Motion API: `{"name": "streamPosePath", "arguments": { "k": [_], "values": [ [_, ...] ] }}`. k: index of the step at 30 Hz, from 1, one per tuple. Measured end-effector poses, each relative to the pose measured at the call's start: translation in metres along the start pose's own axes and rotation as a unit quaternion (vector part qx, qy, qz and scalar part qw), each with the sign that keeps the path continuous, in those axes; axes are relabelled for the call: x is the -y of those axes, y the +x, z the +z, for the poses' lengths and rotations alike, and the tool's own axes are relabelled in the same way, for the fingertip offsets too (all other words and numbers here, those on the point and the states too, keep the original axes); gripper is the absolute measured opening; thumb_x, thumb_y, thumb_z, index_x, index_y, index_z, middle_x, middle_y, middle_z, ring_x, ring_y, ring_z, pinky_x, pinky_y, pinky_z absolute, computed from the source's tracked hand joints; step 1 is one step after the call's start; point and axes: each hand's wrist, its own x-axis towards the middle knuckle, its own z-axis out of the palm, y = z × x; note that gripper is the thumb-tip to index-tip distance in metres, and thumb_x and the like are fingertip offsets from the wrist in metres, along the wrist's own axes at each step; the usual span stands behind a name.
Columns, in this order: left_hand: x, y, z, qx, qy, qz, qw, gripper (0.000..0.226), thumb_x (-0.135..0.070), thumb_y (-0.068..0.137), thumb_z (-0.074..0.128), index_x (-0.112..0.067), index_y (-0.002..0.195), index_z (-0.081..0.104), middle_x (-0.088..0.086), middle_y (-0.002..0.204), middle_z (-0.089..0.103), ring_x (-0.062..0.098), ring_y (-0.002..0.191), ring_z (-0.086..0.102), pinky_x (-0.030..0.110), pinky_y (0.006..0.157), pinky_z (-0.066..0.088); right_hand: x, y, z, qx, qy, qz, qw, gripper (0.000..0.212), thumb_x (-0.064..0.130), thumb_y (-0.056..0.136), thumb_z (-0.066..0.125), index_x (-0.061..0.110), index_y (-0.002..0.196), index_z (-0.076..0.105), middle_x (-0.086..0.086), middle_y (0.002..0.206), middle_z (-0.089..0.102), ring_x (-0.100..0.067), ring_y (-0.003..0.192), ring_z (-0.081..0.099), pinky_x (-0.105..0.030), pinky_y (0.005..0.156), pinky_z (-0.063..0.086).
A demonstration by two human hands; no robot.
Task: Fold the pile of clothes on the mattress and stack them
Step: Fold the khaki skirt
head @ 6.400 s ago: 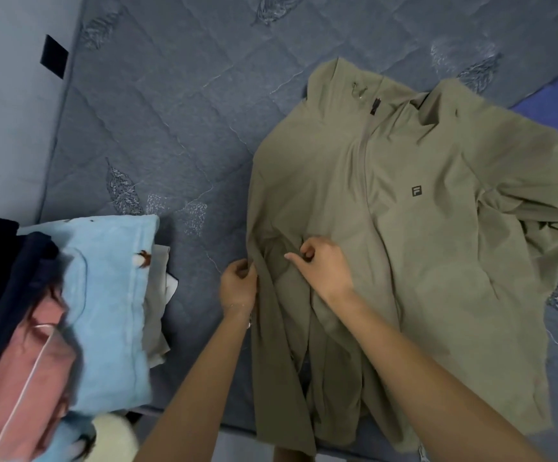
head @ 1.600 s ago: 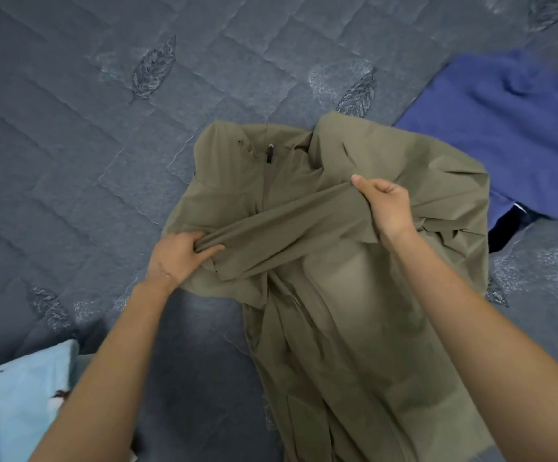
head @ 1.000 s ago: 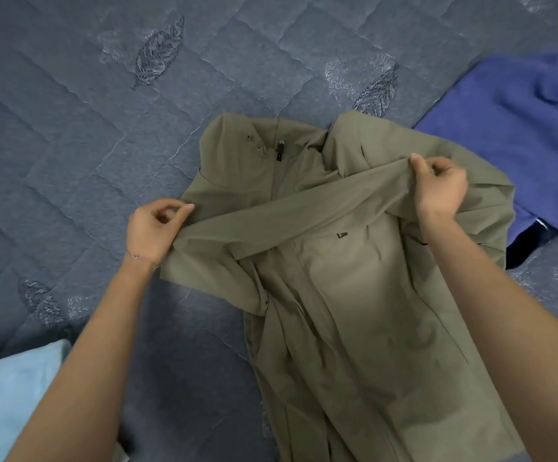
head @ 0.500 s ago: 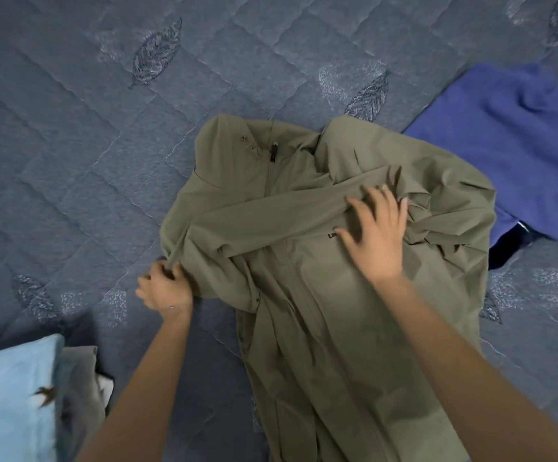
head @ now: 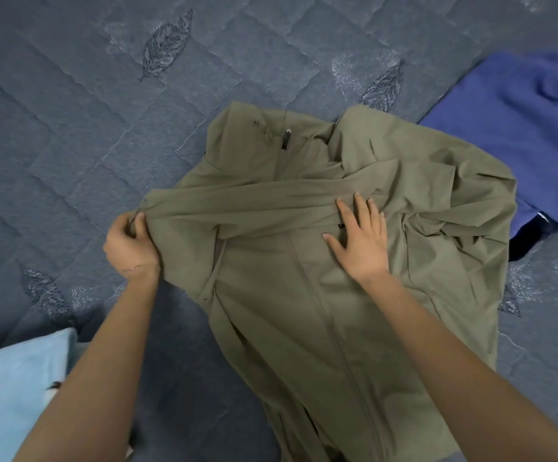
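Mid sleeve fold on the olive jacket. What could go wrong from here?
1. The left hand grips the sleeve taut across the olive jacket; tugging may drag the body askew under the flat right hand.
2. The wrinkles bunched beside the right hand may get folded in.

olive-green jacket (head: 337, 295), grey-blue leaf-patterned quilted mattress (head: 104, 111), blue garment (head: 521, 135), light-blue cloth (head: 14, 388)

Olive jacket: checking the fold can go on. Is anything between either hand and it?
Nothing visible does. The left hand grips the sleeve stretched across the olive jacket, and the right hand lies flat on its front. The blue garment lies beside its right edge, not on top.
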Motion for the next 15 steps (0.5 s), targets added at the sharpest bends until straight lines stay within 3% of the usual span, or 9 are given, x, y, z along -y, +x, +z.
{"name": "streamPosePath", "arguments": {
  "k": [2,4,7,11,13,15],
  "values": [
    [0.012,-0.004,0.001,0.044,0.040,0.047,0.997,0.015,-0.021,0.090,0.057,-0.010,0.097,0.066,0.014,0.091,0.060,0.030,0.092,0.054,0.032,0.080,0.037,0.001,0.004,0.001,-0.026,0.003,0.010,1.000,0.067,0.037,0.090,0.060,0.023,0.149,0.031,-0.011,0.159,0.016,-0.030,0.147,0.008,-0.043,0.119,0.002],
    [0.019,-0.016,0.001,0.050,0.059,0.088,0.993,0.034,-0.020,0.087,0.061,-0.003,0.117,0.059,0.025,0.114,0.052,0.037,0.108,0.049,0.036,0.095,0.035,0.002,0.004,0.002,-0.088,0.027,0.010,0.996,0.063,0.024,0.084,0.067,0.016,0.141,0.043,-0.015,0.150,0.033,-0.033,0.140,0.025,-0.046,0.116,0.014],
    [0.012,-0.053,-0.002,0.031,0.074,0.203,0.976,0.035,-0.032,0.087,0.061,-0.005,0.108,0.056,0.023,0.120,0.049,0.037,0.112,0.046,0.042,0.095,0.033,0.001,0.002,0.005,-0.159,0.029,0.000,0.987,0.047,0.016,0.077,0.069,0.009,0.121,0.055,-0.015,0.124,0.052,-0.035,0.116,0.046,-0.040,0.103,0.029],
    [0.016,-0.101,0.006,0.139,0.116,0.390,0.903,0.030,-0.040,0.084,0.063,-0.012,0.093,0.059,0.015,0.119,0.054,0.030,0.110,0.047,0.042,0.091,0.036,-0.011,0.007,0.004,-0.152,-0.012,0.001,0.988,0.032,0.023,0.077,0.066,0.008,0.105,0.061,-0.017,0.105,0.056,-0.038,0.101,0.052,-0.039,0.091,0.031],
    [0.028,-0.106,0.012,0.183,0.143,0.398,0.888,0.023,-0.033,0.087,0.056,-0.011,0.088,0.064,0.011,0.116,0.060,0.029,0.105,0.053,0.041,0.088,0.041,-0.016,0.012,0.003,-0.142,-0.032,-0.004,0.989,0.030,0.025,0.078,0.068,0.008,0.103,0.062,-0.018,0.102,0.056,-0.038,0.099,0.051,-0.039,0.089,0.029],
    [0.041,-0.105,0.009,0.196,0.147,0.371,0.896,0.021,-0.022,0.089,0.050,-0.008,0.094,0.065,0.012,0.111,0.064,0.031,0.098,0.059,0.036,0.084,0.039,-0.016,0.015,0.001,-0.133,-0.037,-0.007,0.990,0.028,0.022,0.078,0.071,0.008,0.101,0.063,-0.018,0.100,0.055,-0.037,0.098,0.050,-0.039,0.087,0.028]
  ]
}}
